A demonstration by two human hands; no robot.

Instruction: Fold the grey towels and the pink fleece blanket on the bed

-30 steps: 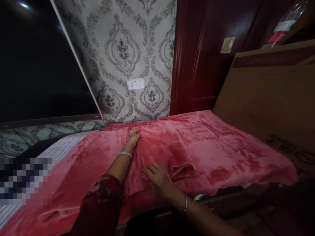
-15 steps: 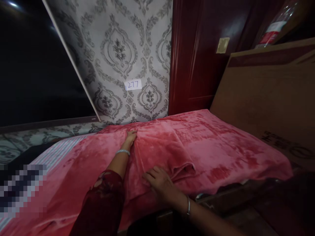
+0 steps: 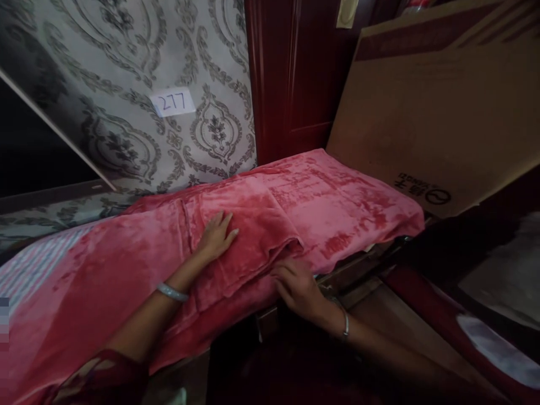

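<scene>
A pink-red plush blanket (image 3: 333,202) lies spread over a long surface, with a folded layer (image 3: 253,208) of the same plush near the middle. My left hand (image 3: 215,239) rests on that folded layer, fingers spread and palm down. At the layer's front edge, by its rolled corner, my right hand (image 3: 299,287) has its fingers curled together against the fabric. Its fingertips are partly hidden, and they appear to pinch the blanket's edge. Each wrist wears a bracelet.
A large cardboard box (image 3: 422,112) leans at the right rear, beside a dark red door (image 3: 291,73). Patterned wallpaper with a paper label (image 3: 172,102) reading 277 is behind. A dark screen (image 3: 37,146) stands at left, above striped cloth (image 3: 42,270).
My left hand has come back from the far side of the fold to lie flat on it. My right hand has moved to the layer's front right corner. The view has swung right and down.
</scene>
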